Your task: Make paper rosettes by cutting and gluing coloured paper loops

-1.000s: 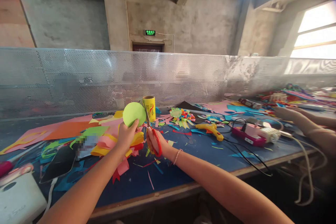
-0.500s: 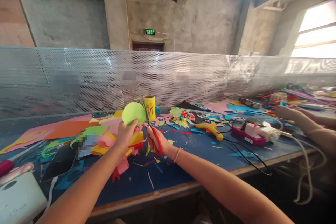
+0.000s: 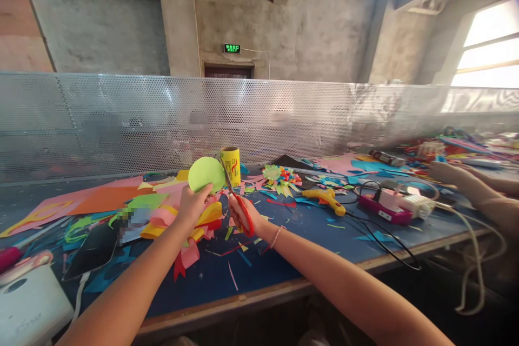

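My left hand (image 3: 193, 206) pinches the lower edge of a lime-green paper disc (image 3: 206, 174) and holds it upright above the blue table (image 3: 284, 259). My right hand (image 3: 242, 214) grips red-handled scissors (image 3: 239, 206), whose blades point up at the disc's right edge. Under both hands lies a pile of pink, yellow and red paper offcuts (image 3: 184, 221). A yellow roll (image 3: 231, 166) stands just behind the disc.
A paper flower (image 3: 280, 178), a yellow glue gun (image 3: 325, 199) with a black cable and a pink device (image 3: 385, 206) lie to the right. Another person's hand (image 3: 450, 174) reaches in at far right. A perforated metal screen (image 3: 121, 119) backs the table; a white box (image 3: 28, 308) sits at front left.
Both hands have shifted slightly to the right, and the disc has turned a little in my left hand. The scissors stay at its right edge.
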Demonstrator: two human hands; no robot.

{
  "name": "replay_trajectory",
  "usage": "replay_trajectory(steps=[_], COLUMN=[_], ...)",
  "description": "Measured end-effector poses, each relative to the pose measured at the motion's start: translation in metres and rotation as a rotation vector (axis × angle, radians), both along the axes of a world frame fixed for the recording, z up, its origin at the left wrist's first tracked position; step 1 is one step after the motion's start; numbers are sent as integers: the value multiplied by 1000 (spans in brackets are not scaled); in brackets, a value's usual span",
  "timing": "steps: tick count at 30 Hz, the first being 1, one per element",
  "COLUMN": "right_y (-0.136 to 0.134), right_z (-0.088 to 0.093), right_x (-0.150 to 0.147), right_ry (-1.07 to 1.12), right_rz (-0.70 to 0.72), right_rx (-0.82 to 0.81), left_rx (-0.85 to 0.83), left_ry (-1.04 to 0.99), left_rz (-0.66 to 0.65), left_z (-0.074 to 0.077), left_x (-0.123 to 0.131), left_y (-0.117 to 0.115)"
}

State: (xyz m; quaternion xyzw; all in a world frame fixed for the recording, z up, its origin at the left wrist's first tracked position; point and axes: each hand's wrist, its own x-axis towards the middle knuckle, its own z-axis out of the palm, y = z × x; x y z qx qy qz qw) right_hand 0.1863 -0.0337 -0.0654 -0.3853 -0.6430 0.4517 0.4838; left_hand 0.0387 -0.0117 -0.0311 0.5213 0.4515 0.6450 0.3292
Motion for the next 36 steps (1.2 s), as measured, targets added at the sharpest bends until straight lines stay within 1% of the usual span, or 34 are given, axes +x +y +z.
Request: replay_trajectory(steps=[10,14,17,22,25,28,31,36], right_y=[-5,-3,0,2,2,4,5,6], right_z=[11,10,6,1,0,-2,-2,0], right_x=[2,2,1,1,1,0,-1,1], right_ry=[-195,-224,-196,-49,-2,0,-55,-133], right_rz=[-152,-133,-110,-24,8,-20,-73,-121], right_rx=[5,10,2,-16,-45,-65,-72,-25], left_rx=[15,55,69,73,79,76,67,57], left_ry=[-61,-156,-190,-63,7,21,0,-67], left_rz=[-17,-47,-77,-70,-62,-68,-72,-66], left_z=[0,2,3,1,0,-1,-1,-1], left_x=[-3,-3,-2,-1,0,-1,-2,-1], left_y=[3,3,1,-1,-2,-1,0,0])
